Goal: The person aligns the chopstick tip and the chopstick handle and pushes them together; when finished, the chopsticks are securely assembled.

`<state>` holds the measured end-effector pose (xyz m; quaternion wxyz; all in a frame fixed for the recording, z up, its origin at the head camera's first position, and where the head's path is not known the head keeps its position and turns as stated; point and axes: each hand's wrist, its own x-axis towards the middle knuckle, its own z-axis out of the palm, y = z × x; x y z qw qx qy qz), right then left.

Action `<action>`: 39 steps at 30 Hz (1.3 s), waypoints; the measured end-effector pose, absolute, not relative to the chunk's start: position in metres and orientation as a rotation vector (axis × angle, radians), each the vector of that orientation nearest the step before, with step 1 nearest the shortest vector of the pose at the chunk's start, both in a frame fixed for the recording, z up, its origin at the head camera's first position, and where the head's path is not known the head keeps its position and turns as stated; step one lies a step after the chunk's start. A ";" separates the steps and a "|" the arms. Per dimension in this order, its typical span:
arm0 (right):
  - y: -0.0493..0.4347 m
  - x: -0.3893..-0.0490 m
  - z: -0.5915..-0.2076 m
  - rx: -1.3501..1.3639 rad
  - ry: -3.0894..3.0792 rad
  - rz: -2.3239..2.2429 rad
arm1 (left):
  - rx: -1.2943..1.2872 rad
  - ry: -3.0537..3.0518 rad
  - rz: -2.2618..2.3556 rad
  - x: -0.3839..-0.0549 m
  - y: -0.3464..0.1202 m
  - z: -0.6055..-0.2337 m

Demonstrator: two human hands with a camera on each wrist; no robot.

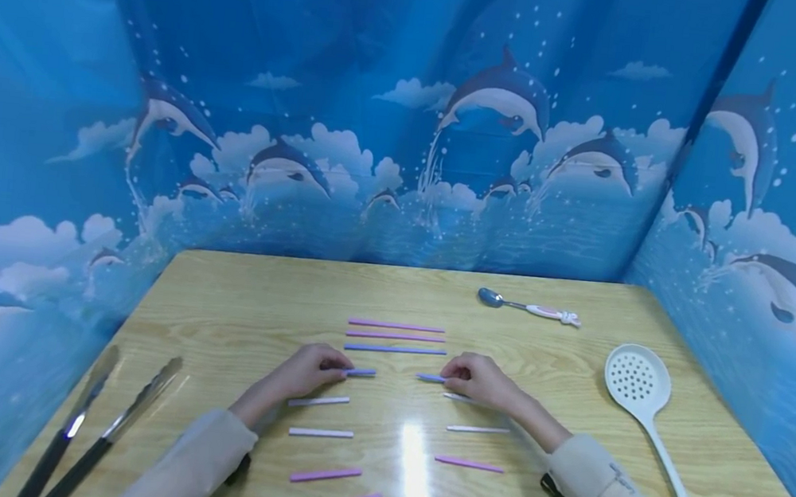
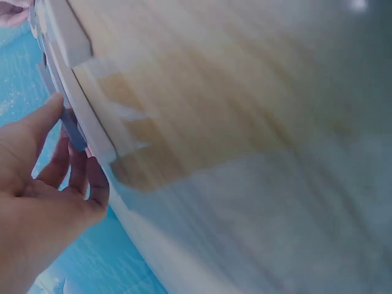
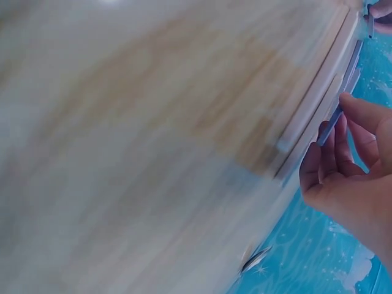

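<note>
My left hand pinches the outer end of a short blue stick between thumb and fingers. Opposite it, the right hand grips a matching blue stick by its outer end. A gap separates the two inner tips. Just beyond them lie a long blue stick and two long purple-pink sticks, stacked in parallel rows. Nearer the body, two columns of short sticks run down the table: pale lilac ones first, then pink-purple ones. The wrist views show thumb and fingertips on each blue stick.
On the wooden table, a spoon with a pink-white handle lies at the back right. A white skimmer lies along the right side. Metal tongs with black handles are at the left. Dolphin-print curtains surround the table.
</note>
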<state>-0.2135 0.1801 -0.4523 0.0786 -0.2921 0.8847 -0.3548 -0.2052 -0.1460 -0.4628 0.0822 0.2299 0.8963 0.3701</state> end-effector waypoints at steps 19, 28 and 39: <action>0.156 -0.209 -0.443 -0.931 2.594 -1.172 | 0.709 2.653 1.155 -0.205 -0.121 -0.455; 0.154 -0.207 -0.440 -0.925 2.636 -1.160 | 0.740 2.660 1.173 -0.206 -0.119 -0.451; 0.146 -0.201 -0.438 -0.850 2.653 -1.224 | 0.780 2.691 1.215 -0.202 -0.117 -0.450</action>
